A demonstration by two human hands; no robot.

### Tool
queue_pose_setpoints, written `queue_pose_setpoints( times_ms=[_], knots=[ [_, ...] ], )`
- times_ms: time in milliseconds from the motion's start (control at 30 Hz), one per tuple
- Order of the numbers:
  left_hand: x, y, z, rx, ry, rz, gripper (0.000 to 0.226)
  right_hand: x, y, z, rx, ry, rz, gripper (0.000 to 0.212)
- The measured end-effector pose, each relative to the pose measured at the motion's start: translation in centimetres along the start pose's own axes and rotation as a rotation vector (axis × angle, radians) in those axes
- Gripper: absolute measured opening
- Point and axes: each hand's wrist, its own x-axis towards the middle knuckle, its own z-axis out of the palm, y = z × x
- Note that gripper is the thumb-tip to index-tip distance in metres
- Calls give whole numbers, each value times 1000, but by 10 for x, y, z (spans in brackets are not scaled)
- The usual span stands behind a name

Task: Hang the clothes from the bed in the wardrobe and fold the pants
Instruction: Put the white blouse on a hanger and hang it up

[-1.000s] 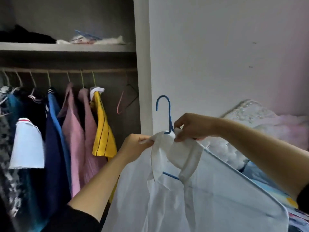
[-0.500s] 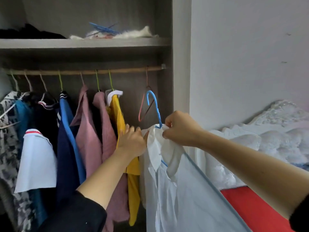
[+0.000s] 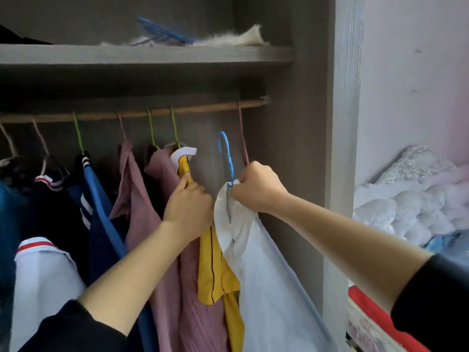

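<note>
A white shirt (image 3: 269, 280) hangs on a blue hanger (image 3: 226, 156), whose hook stands free below the wooden rail (image 3: 203, 109). My right hand (image 3: 258, 188) is closed on the shirt's collar and the hanger's neck. My left hand (image 3: 190, 209) presses against the yellow striped shirt (image 3: 215, 275) on the rail, its fingers curled on the cloth near the shoulder. The blue hook sits between the yellow shirt's green hanger and an empty pink hanger (image 3: 243, 138).
Several garments hang to the left: pink tops (image 3: 142, 199), a blue and navy jacket (image 3: 99, 212), a white sleeve with red stripe (image 3: 43, 270). The shelf (image 3: 152, 54) above holds blue hangers (image 3: 162, 31). The wardrobe's side panel (image 3: 340, 148) stands right, the bed (image 3: 406, 212) beyond.
Both hands have moved into the wardrobe and upward. The blue hanger with the white shirt rose closer to the rail, and my left hand left the collar and pushed against the yellow shirt.
</note>
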Motion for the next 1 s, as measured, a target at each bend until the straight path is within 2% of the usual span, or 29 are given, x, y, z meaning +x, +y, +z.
queue_pose_setpoints(
  times_ms=[67,133,200,300,433,467,533,600,700,800,867,1000],
  knots=[
    [1,-15,6,-72,41,7,20,16,-6,5,6,20,13,29],
    [7,-25,9,-136,-57,-21,20,36,-11,8,4,47,21,18],
    [15,-30,16,-253,-158,-130,21,56,-17,8,2,65,22,13],
    [34,-42,19,-440,-158,-348,20,91,-28,4,2,105,1,13],
    [70,-67,29,-514,-149,-422,13,136,-40,4,6,178,-64,14],
    [80,-72,31,-518,-142,-429,16,147,-42,5,1,189,-82,14],
    [97,-80,37,-497,-146,-455,42,166,-46,8,-12,209,-101,14],
    [114,-88,43,-448,-118,-491,56,186,-50,12,-14,231,-106,15],
    [137,-102,51,-335,-78,-508,61,212,-52,18,-7,242,-109,28],
    [155,-114,63,-227,-50,-489,82,234,-49,22,-13,243,-104,36],
    [165,-118,72,-214,-38,-467,93,245,-44,24,-70,233,-90,40],
    [182,-125,89,-263,-32,-475,97,252,-30,36,-89,199,-77,39]
  ],
)
